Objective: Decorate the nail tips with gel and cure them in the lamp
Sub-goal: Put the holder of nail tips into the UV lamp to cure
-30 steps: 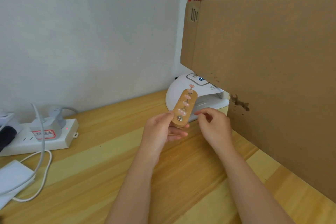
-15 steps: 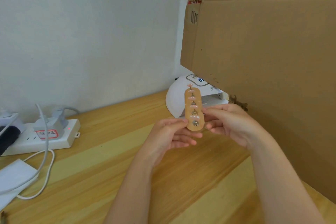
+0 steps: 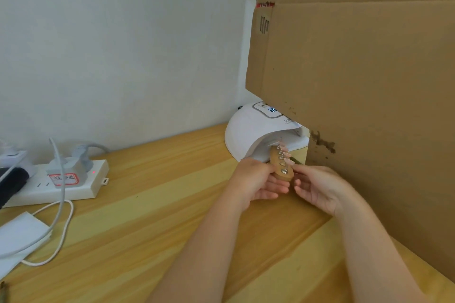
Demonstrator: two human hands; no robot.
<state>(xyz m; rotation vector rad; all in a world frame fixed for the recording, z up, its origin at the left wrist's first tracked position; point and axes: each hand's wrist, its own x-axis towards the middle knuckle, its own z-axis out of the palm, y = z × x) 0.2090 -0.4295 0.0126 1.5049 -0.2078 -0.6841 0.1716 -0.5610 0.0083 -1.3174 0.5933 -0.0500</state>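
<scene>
- L hand (image 3: 256, 181): fingers curled round near end of wooden nail-tip holder (image 3: 281, 166), thumb on its left edge; grips it.
- R hand (image 3: 317, 189): fingers loosely bent, fingertips (image 3: 298, 171) touching holder's right edge near the lowest stud; whether it pinches or only steadies, cannot tell.
- Holder: oblong wood strip w/ a row of metal studs, pale pink nail tips (image 3: 285, 155) mounted on them; far end sits at the mouth of the lamp, near end held above the table.
- UV nail lamp (image 3: 248, 130): white dome on the table against the wall, opening facing the hands; lit display on top, partly hidden by the cardboard edge. Interior mostly not visible beyond the holder's far end.
- Edges/room: cardboard box (image 3: 357, 81) stands just right of the lamp and R hand, its left edge overhanging the lamp top; little room on that side. Wooden table (image 3: 152, 216) lies open to the left of L hand.
- Change vs. 0.5 s ago: holder was upright in front of the lamp, studs facing the camera; now tilted forward and lower, far end at the lamp mouth. Both hands moved toward the lamp.
- Far left, well apart: white power strip (image 3: 73, 179) w/ plugs and a red-bordered label, white cable (image 3: 61, 224) looping over the table, white adapter (image 3: 22, 233) at the edge.
</scene>
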